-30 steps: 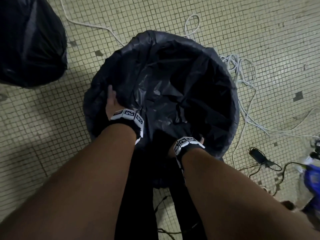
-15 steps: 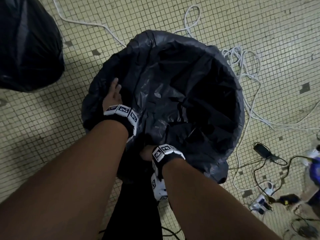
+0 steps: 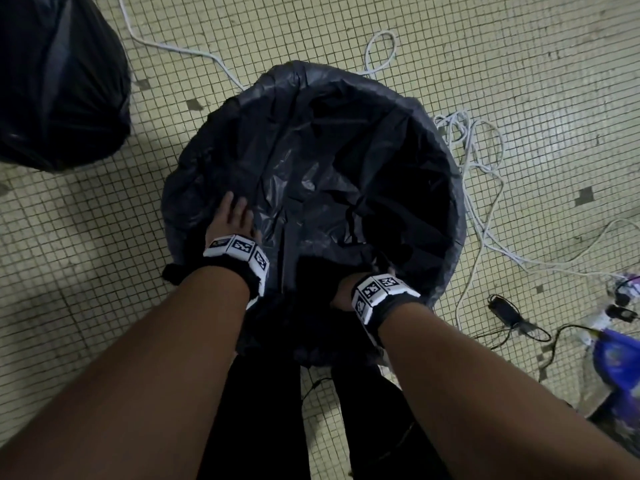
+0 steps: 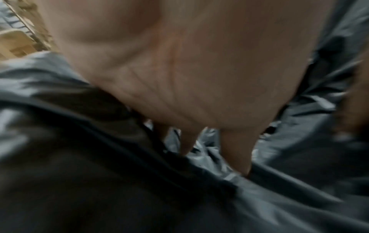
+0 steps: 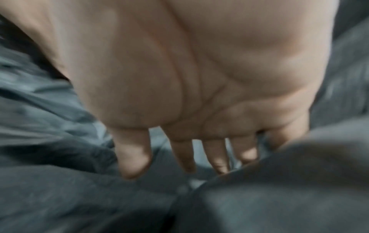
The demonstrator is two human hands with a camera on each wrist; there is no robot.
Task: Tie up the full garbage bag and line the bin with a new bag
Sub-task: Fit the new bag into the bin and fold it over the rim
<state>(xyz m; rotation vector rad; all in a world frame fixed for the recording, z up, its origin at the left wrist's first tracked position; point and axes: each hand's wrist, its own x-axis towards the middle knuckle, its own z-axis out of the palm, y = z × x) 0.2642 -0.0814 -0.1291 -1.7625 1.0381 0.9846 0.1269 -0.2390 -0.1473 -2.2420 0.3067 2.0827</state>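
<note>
Tiled floor (image 3: 485, 64): white cables (image 3: 474, 161) beside bin (image 3: 457, 237), full bag (image 3: 59, 81) left

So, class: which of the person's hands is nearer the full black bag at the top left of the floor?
Left. The left hand rests on the bin liner at the rim's left side, facing the full black bag; the right hand is at the near rim, farther right.

Dark grey crinkled plastic bin liner (image 3: 311, 161), glossy highlights. Black tied plastic garbage bag (image 3: 59, 81), far left. Floor (image 3: 519, 64): pale yellow-beige small square tiles, dark grout grid, scattered darker tiles. White tangled cables (image 3: 481, 161). Wristbands (image 3: 239, 249): white with black square markers.
</note>
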